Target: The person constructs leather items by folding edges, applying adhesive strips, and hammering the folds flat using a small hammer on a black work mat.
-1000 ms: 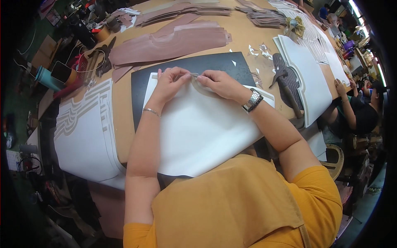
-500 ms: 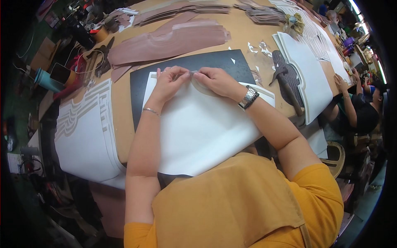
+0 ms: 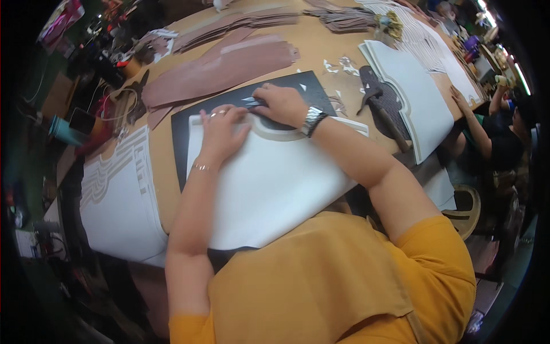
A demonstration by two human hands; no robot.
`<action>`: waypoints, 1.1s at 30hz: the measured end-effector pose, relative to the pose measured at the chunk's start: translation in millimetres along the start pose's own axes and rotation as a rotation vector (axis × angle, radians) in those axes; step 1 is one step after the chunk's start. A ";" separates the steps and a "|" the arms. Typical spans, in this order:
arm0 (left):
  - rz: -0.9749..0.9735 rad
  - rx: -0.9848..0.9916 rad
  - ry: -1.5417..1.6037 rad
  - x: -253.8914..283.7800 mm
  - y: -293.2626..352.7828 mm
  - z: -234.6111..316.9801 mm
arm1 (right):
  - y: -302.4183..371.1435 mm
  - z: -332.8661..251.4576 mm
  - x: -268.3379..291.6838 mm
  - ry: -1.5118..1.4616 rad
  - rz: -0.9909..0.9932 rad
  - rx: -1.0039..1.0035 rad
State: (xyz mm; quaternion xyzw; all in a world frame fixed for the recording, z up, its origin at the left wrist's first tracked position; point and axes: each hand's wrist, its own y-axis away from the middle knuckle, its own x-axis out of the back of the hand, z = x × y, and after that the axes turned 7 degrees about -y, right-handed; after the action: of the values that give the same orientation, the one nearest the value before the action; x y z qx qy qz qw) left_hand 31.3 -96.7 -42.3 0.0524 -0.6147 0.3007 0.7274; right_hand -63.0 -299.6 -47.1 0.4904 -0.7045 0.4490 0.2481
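Note:
A large white sheet [image 3: 269,183] with a grey-brown band along its curved far edge lies before me, partly over a black mat [image 3: 182,129]. My left hand [image 3: 222,135] rests on the sheet's far left edge, fingers spread and lying down, a ring on one. Just past the curved edge, my right hand [image 3: 281,106] is over the mat with its fingers curled in. Small white slivers [image 3: 249,101] show beside its fingertips. Whether the fingers pinch one of them is hidden.
Right of the mat, a hammer [image 3: 391,120] lies on a dark textured pad, beside stacked white sheets [image 3: 418,103]. Brown sheets [image 3: 223,69] lie beyond the mat. White cut panels [image 3: 123,200] are at left. White scraps [image 3: 338,66] dot the table. Another person [image 3: 492,132] sits at right.
My hands have parted from their pinch at the sheet's edge. The right one moved off onto the mat; the left flattened on the sheet. White slivers now show by my right fingertips.

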 end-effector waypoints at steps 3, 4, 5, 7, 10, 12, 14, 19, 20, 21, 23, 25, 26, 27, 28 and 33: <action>0.096 0.084 -0.248 16.9 51.5 -4.3 | 13.1 15.6 18.9 0.122 -0.049 -0.144; 0.061 0.161 -0.363 30.9 70.3 -2.2 | 24.2 29.8 31.8 0.162 -0.039 -0.191; -0.040 0.349 -0.238 53.6 79.6 8.1 | 39.3 50.1 49.3 0.187 -0.008 -0.296; -0.059 0.592 -0.167 59.7 113.3 3.5 | 70.6 87.2 83.6 0.211 0.126 -0.433; -0.040 0.692 -0.170 56.3 147.1 -14.5 | 98.0 96.4 92.8 0.118 0.241 -0.412; -0.095 0.791 -0.097 77.5 147.3 -8.8 | 108.4 72.5 100.7 0.036 0.207 -0.367; -0.165 0.955 0.013 92.3 139.4 -6.9 | 128.4 33.3 106.9 -0.030 0.101 -0.339; -0.132 0.631 -0.312 110.6 85.6 -27.9 | 170.7 8.3 114.7 0.059 0.053 -0.242; -0.005 0.571 -0.349 116.9 55.3 -28.6 | 172.5 1.8 113.6 0.092 0.067 -0.247; 0.167 0.340 -0.347 125.9 23.4 -37.4 | 171.5 -5.5 110.2 0.134 0.075 -0.255; 0.464 0.128 -0.559 142.4 -26.0 -34.0 | 165.0 -26.8 97.2 0.215 0.076 -0.265; 0.507 0.215 -0.763 141.3 -54.2 -16.7 | 160.4 -53.3 86.7 0.123 -0.005 -0.285; 0.552 0.012 -0.560 126.8 -61.1 -5.5 | 164.4 -62.9 83.3 0.038 -0.023 -0.328; 0.590 -0.181 -0.365 111.1 -61.2 3.9 | 166.1 -73.2 84.5 -0.028 -0.045 -0.283; 0.391 -0.216 -0.387 89.9 -48.6 26.8 | 166.3 -74.2 89.3 -0.242 -0.139 -0.354; -0.489 -0.313 0.029 37.0 84.7 88.9 | 152.9 -53.4 100.8 -0.799 -0.367 -0.626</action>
State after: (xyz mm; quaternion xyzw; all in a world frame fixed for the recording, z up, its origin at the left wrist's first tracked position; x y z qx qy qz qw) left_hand -85.5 -53.6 -11.6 0.0817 -0.6123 0.0186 0.7862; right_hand -247.5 -282.3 -1.7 0.6407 -0.7468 -0.0546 0.1697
